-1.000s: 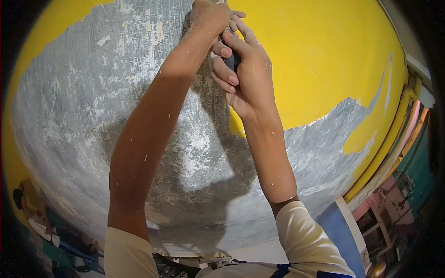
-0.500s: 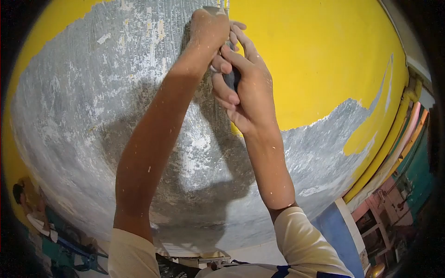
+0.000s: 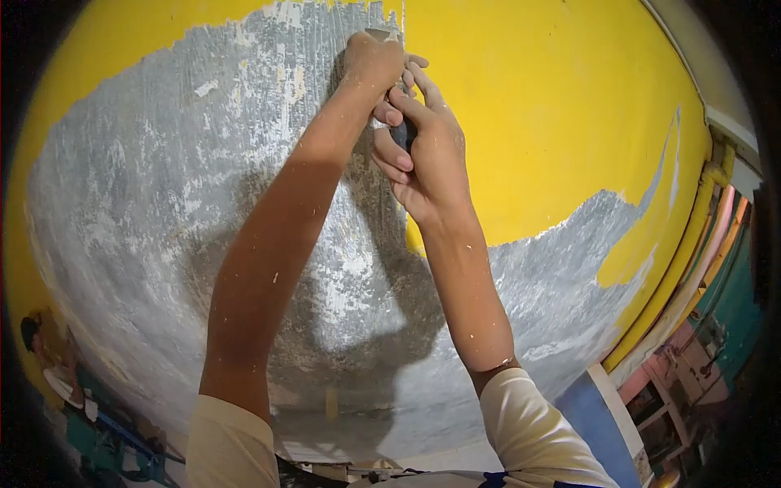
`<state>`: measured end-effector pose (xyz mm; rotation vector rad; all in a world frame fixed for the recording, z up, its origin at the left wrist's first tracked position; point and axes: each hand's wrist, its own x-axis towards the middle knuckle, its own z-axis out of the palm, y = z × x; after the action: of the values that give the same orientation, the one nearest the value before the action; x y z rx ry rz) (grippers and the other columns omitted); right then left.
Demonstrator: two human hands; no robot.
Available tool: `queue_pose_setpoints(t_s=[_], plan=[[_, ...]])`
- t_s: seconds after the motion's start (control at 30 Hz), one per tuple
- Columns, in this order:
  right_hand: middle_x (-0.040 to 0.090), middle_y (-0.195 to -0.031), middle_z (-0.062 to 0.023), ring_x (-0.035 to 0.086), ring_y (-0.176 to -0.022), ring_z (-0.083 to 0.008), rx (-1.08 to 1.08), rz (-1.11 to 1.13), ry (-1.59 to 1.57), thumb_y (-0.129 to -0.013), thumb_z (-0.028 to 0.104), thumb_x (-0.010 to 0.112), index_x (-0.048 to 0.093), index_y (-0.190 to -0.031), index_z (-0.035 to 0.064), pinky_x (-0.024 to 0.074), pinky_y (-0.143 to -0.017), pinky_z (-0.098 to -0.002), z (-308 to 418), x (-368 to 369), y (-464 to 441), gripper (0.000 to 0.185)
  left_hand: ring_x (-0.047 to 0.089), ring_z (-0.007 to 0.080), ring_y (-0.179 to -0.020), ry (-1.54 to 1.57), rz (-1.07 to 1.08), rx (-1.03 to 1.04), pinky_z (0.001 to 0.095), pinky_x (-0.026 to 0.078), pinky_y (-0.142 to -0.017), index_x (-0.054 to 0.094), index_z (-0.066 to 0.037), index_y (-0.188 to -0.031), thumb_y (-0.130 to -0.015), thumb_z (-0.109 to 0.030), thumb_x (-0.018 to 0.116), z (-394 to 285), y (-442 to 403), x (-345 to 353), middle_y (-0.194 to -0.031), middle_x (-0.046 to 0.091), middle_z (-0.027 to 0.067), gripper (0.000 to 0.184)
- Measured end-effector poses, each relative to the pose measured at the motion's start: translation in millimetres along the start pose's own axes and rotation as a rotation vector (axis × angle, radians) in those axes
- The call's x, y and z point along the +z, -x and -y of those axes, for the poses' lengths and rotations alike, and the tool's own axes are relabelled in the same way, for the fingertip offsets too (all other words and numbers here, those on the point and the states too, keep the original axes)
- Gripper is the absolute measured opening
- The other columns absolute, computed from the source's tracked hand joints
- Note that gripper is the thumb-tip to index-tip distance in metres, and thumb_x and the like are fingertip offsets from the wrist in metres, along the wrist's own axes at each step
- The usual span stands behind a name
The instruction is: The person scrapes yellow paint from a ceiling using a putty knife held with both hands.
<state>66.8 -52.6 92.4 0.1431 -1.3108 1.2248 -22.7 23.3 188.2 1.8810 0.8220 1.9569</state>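
Near the top of the head view, my left hand [image 3: 373, 67] is closed in a fist around a scraper. Only its flat metal blade [image 3: 379, 34] shows above the knuckles, against the wall. Just below and to the right, my right hand [image 3: 431, 134] has its fingers curled around what looks like the scraper's dark handle, mostly hidden by the fingers. Both hands are close together at the border between the scraped grey wall surface [image 3: 163, 179] and the yellow paint [image 3: 553, 114]. Ragged paint edges stand just above the blade. Pale flecks dot both forearms.
A yellow pipe [image 3: 663, 305] runs down the right side, with pink and orange lengths beside it. A blue panel [image 3: 598, 419] and a wooden frame [image 3: 663, 415] stand at lower right. Another person [image 3: 61, 370] is at the far lower left.
The view has tilted slightly upward, so the wall and both hands sit lower in the picture, and more yellow shows above the blade. Both hands keep their hold.
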Motion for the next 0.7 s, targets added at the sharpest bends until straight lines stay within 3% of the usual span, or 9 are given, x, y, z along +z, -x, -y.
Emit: queue_pose_setpoints(t_s=[0.17, 0.27, 0.3, 0.4, 0.47, 0.53, 0.6, 0.7], plan=[[0.046, -0.074, 0.0007, 0.034, -0.041, -0.0042, -0.02, 0.011, -0.039, -0.103, 0.009, 0.048, 0.038, -0.145, 0.0052, 0.0234, -0.035, -0.0193, 8.8, 1.8, -15.5, 0.044, 0.065, 0.019, -0.056, -0.003, 0.075, -0.016, 0.0334, 0.049, -0.043, 0.062, 0.011, -0.098, -0.1, -0.012, 0.047, -11.6, -14.1, 0.0, -0.102, 0.075, 0.0224, 0.028], [0.047, -0.074, 0.0013, 0.033, -0.041, -0.0035, -0.032, 0.097, -0.051, -0.103, 0.009, 0.047, 0.047, -0.129, 0.0068, 0.0242, -0.034, -0.0188, 9.9, -5.0, -36.8, 0.026, 0.064, 0.0202, -0.056, 0.026, 0.038, 0.084, 0.0338, 0.049, -0.043, 0.062, 0.011, -0.098, -0.099, -0.012, 0.046, 1.5, -53.9, -1.6, -0.107, 0.074, 0.0214, 0.028], [0.047, -0.074, 0.0017, 0.033, -0.041, -0.0032, -0.031, 0.116, -0.066, -0.103, 0.008, 0.047, 0.049, -0.117, 0.0089, 0.0244, -0.034, -0.0183, 14.1, -3.8, -40.5, 0.014, 0.075, 0.024, -0.082, -0.006, -0.153, 0.081, 0.0363, 0.06, -0.066, 0.07, 0.008, -0.096, -0.103, -0.018, 0.047, -1.6, -59.3, 11.3, -0.087, 0.075, 0.0199, 0.036], [0.048, -0.075, 0.0014, 0.033, -0.041, -0.003, -0.025, 0.131, -0.106, -0.103, 0.007, 0.046, 0.049, -0.115, 0.0097, 0.0239, -0.034, -0.0179, 18.6, -3.2, -45.0, 0.012, 0.074, 0.0231, -0.08, -0.355, -0.186, -0.038, 0.0358, 0.06, -0.065, 0.071, 0.008, -0.093, -0.103, -0.017, 0.048, -19.5, -59.0, 10.1, -0.091, 0.075, 0.0187, 0.036], [0.048, -0.076, 0.0011, 0.033, -0.041, -0.0031, 0.001, 0.121, -0.09, -0.103, 0.007, 0.046, 0.048, -0.117, 0.0098, 0.0235, -0.034, -0.0177, 19.2, -4.6, -35.0, 0.014, 0.066, 0.0219, -0.063, -0.366, 0.068, 0.095, 0.0352, 0.053, -0.051, 0.066, 0.01, -0.097, -0.099, -0.014, 0.047, 2.7, -64.9, 2.1, -0.102, 0.075, 0.0197, 0.031], [0.049, -0.076, 0.0006, 0.033, -0.041, -0.0032, 0.024, 0.086, -0.07, -0.103, 0.007, 0.045, 0.047, -0.119, 0.01, 0.0236, -0.033, -0.0176, 16.3, -4.7, -20.4, 0.016, 0.063, 0.0214, -0.056, -0.263, 0.135, 0.104, 0.035, 0.05, -0.044, 0.063, 0.01, -0.099, -0.097, -0.012, 0.045, 5.6, -53.9, -0.5, -0.107, 0.074, 0.0199, 0.029], [0.049, -0.077, 0.0, 0.034, -0.041, -0.0033, 0.048, 0.019, -0.04, -0.103, 0.007, 0.045, 0.046, -0.121, 0.0102, 0.0239, -0.033, -0.0177, 11.7, -3.9, -8.0, 0.018, 0.065, 0.0216, -0.058, -0.041, 0.019, -0.013, 0.0351, 0.052, -0.045, 0.064, 0.009, -0.098, -0.097, -0.011, 0.044, -4.2, -9.3, 2.4, -0.107, 0.075, 0.0193, 0.029], [0.049, -0.078, -0.0008, 0.033, -0.041, -0.0033, 0.024, 0.053, -0.034, -0.103, 0.007, 0.044, 0.045, -0.121, 0.0097, 0.0243, -0.033, -0.0179, 12.9, -3.3, -20.1, 0.018, 0.068, 0.0206, -0.061, -0.241, 0.049, 0.033, 0.0336, 0.054, -0.047, 0.066, 0.007, -0.094, -0.098, -0.012, 0.046, -3.1, -28.8, 1.7, -0.099, 0.076, 0.0171, 0.028]])
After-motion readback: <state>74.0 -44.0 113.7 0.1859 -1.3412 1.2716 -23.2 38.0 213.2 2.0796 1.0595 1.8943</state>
